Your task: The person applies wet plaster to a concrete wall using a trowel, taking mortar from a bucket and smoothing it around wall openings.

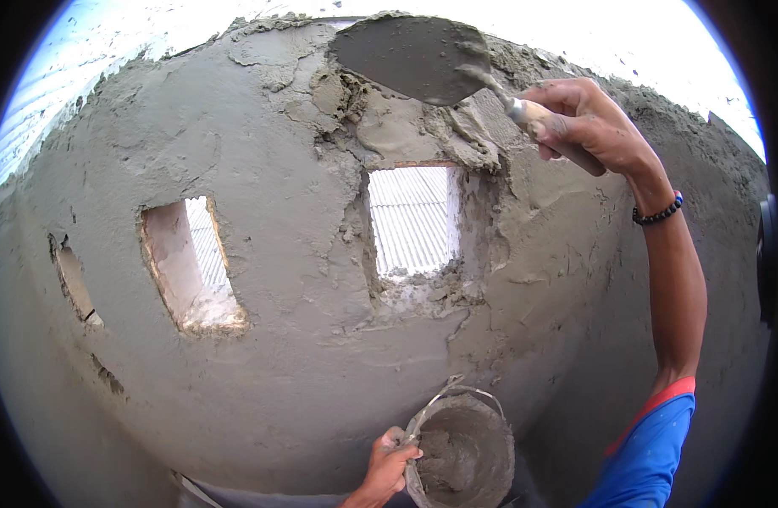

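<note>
My right hand [588, 127] is raised high at the upper right, its fingers wrapped round the wooden handle of a trowel [414, 59]. The trowel's broad blade is coated in wet grey mortar and lies over the top of the wall [296, 220], above the middle opening. Low in the view, my left hand [389, 461] grips the rim and handle side of a bucket [503, 449]. Inside the bucket, wet mortar [448, 457] clings to the sides and bottom.
The middle opening [412, 216] shows corrugated sheeting beyond, with crumbly mortar on its sill. Further left are a second opening [194, 262] and a narrow one [77, 279]. Rough, uneven mortar [346, 97] surrounds the wall's upper part. Another plastered wall [694, 254] stands at the right.
</note>
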Motion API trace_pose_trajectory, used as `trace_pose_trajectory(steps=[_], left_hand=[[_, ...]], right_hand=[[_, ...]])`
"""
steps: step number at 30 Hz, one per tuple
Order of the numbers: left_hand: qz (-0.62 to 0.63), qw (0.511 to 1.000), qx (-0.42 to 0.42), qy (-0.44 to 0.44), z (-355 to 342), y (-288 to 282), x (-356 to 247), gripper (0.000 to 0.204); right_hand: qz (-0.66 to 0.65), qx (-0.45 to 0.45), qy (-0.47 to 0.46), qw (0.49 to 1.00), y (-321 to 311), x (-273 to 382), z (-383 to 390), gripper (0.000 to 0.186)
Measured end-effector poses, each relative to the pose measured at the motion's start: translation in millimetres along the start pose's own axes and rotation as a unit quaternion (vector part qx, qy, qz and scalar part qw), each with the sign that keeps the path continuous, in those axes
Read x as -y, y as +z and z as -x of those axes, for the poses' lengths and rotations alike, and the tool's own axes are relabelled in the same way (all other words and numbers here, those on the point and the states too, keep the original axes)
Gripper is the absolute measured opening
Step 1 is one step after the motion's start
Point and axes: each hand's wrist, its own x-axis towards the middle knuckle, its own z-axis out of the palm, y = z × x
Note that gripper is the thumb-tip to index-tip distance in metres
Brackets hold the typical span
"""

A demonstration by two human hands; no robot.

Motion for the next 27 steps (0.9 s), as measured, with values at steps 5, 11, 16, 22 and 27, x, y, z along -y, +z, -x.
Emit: trace_pose_trajectory(steps=[5,11,16,22,27], left_hand=[[0.024,1.0,-0.016,0.013,1,3,2,0.02],[0.022,1.0,-0.009,0.015,-1,0,3,0.025],[0.019,1.0,-0.004,0.005,-4,-4,4,0.024],[0.018,1.0,0.005,0.0,-4,-7,4,0.023],[0.027,1.0,0.011,0.012,-4,-5,4,0.021]], right_hand=[[0.143,-0.043,0.033,0.988,1,-14,-47,0.048],[0.205,-0.06,0.065,0.975,-17,-25,-51,0.049],[0.246,-0.091,0.117,0.958,-37,-39,-25,0.048],[0.228,-0.135,0.169,0.949,-69,-77,35,0.047],[0.192,-0.239,0.19,0.933,-58,-94,87,0.045]])
